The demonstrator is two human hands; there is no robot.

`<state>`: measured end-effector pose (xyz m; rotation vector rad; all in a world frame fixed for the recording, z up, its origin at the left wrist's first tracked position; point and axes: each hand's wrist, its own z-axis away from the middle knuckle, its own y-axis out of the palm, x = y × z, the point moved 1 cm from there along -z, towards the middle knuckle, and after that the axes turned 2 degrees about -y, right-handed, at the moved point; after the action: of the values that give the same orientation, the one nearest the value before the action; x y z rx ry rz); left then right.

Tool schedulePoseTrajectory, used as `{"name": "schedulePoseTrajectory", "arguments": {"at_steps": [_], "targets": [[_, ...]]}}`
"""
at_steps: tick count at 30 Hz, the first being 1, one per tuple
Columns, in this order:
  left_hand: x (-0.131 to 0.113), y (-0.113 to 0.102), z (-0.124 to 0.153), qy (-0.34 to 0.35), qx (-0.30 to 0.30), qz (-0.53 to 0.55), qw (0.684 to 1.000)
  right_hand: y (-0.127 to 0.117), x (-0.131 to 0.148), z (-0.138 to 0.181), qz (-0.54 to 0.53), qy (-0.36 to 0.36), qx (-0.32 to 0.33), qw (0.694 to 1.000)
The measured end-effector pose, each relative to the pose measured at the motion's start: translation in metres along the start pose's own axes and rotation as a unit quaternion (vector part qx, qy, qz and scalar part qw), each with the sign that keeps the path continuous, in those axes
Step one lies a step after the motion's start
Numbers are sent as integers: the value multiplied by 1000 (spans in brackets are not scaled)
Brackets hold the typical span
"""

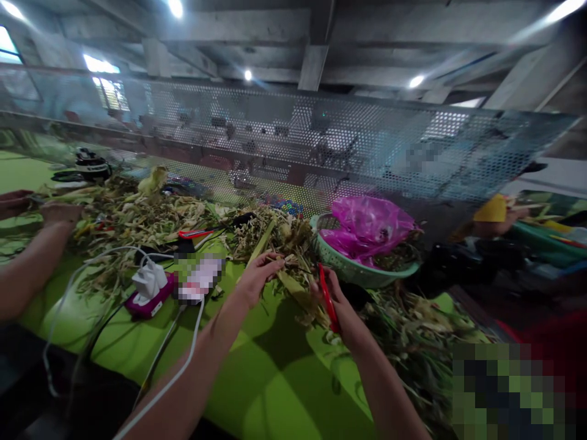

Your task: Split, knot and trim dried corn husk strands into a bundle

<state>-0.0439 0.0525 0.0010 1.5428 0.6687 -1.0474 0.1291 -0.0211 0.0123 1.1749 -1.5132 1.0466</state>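
My left hand [255, 275] pinches a bundle of green stalks and dry leaves [284, 269] lying on the green table cover [275, 373]. My right hand [342, 308] is closed round a red-handled cutter [328, 299], held beside the same bundle. A pile of leafy plant scraps [151, 220] spreads across the table behind both hands.
A green basket [358, 269] holds a pink plastic bag [367, 223]. A white charger [149, 281] on a pink block with white cables lies left. Red-handled scissors [197, 233] rest on the scraps. Another person's arm [32, 256] reaches in at left. A perforated metal screen [321, 140] stands behind.
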Motion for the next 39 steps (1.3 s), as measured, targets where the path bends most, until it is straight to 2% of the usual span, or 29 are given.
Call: {"name": "schedulePoseTrajectory", "arguments": {"at_steps": [6,13,24,30,39], "targets": [[-3,-11,3,-10,-39,33,999,10,9,10,7,56,75,996],[-2,-12,0,10,-49,42,998,23,11,13,19,51,76,996],[-8,-10,3,23,-71,-18,997,24,5,15,14,58,73,996],[-8,-11,2,31,-66,-17,997,25,7,16,34,65,110,991],[-6,-14,1,29,-57,2,998,22,0,17,61,96,117,987]]}}
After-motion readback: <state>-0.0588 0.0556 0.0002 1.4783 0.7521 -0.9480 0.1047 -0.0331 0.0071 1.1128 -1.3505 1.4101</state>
